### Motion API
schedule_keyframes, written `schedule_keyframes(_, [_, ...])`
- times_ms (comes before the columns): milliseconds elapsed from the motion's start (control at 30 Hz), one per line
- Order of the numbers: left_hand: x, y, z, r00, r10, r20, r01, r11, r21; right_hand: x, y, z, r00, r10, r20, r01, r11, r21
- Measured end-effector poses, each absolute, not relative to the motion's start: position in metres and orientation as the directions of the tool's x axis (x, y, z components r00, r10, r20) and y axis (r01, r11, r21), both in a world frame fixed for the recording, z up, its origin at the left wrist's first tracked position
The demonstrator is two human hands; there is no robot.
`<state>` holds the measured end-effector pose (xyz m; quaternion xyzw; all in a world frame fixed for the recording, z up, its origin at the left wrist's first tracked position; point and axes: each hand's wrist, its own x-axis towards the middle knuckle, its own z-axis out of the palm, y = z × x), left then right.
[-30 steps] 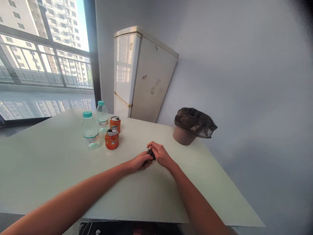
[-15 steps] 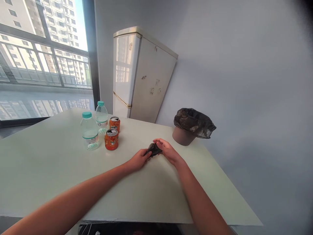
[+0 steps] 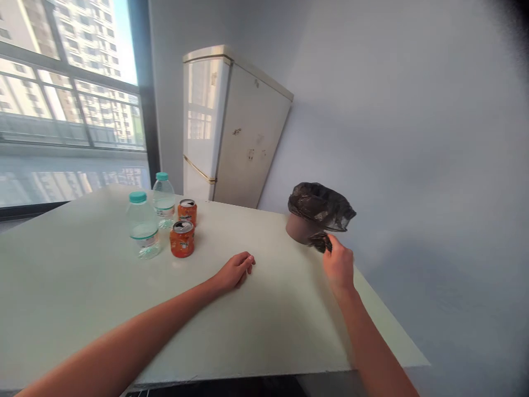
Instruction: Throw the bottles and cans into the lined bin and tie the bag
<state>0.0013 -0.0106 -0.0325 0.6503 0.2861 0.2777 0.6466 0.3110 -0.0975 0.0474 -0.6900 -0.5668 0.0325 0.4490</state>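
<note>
My right hand (image 3: 339, 260) grips a crumpled black plastic bag (image 3: 319, 241) in front of the brown trash bin (image 3: 298, 229). A black bin liner (image 3: 320, 205) lines the bin, its edge folded out over the rim and hanging low on the right. Over the middle of the table my left hand (image 3: 235, 271) has its fingers curled together, with nothing seen in them. To its left stand two orange cans, the nearer can (image 3: 182, 239) and the farther can (image 3: 187, 212).
Two clear bottles with teal caps, the front bottle (image 3: 142, 227) and the rear bottle (image 3: 164, 201), stand upright on the white table (image 3: 248, 331). Behind the table is a white refrigerator (image 3: 243, 132). A grey wall runs along the right, and a window is at the left.
My left hand has let go of the crumpled black bag. My right hand has carried it rightward to the bin. The view has shifted slightly right.
</note>
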Motion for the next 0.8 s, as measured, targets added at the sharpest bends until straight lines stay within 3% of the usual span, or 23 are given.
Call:
schedule_keyframes(67, [0.001,-0.009,-0.034,0.702,0.712,-0.013,0.044,-0.025,0.999,0.343,-0.121,0.031,0.332,0.783,0.525,0.9,-0.097,-0.425])
schedule_keyframes(133, [0.001,-0.007,-0.035,0.722,0.691,-0.012,0.083,-0.069,0.994,0.366,-0.138,0.005,0.208,0.9,0.384,0.966,-0.126,-0.227])
schedule_keyframes(167, [0.001,-0.007,-0.034,0.732,0.681,-0.015,0.102,-0.087,0.991,0.373,-0.144,-0.008,0.182,0.944,0.275,0.974,-0.134,-0.184])
schedule_keyframes(233, [0.0,-0.008,-0.032,0.744,0.668,-0.033,0.134,-0.1,0.986,0.38,-0.149,-0.031,0.199,0.976,0.085,0.97,-0.184,-0.158])
schedule_keyframes(300, [0.0,-0.009,-0.029,0.752,0.657,-0.053,0.161,-0.106,0.981,0.38,-0.15,-0.043,0.236,0.972,-0.006,0.961,-0.234,-0.147])
schedule_keyframes(500, [0.0,-0.012,-0.024,0.758,0.652,-0.039,0.189,-0.161,0.969,0.366,-0.15,-0.041,0.285,0.958,-0.012,0.938,-0.281,-0.2])
schedule_keyframes(600, [0.0,-0.012,-0.024,0.757,0.652,-0.041,0.189,-0.159,0.969,0.363,-0.154,-0.041,0.283,0.952,0.114,0.937,-0.249,-0.247])
schedule_keyframes(733, [-0.001,-0.011,-0.025,0.772,0.634,-0.039,0.186,-0.166,0.968,0.36,-0.156,-0.034,0.197,0.839,0.508,0.973,-0.105,-0.204])
schedule_keyframes(800, [-0.001,-0.01,-0.027,0.77,0.637,-0.034,0.181,-0.167,0.969,0.357,-0.157,-0.028,0.157,0.758,0.633,0.984,-0.067,-0.164])
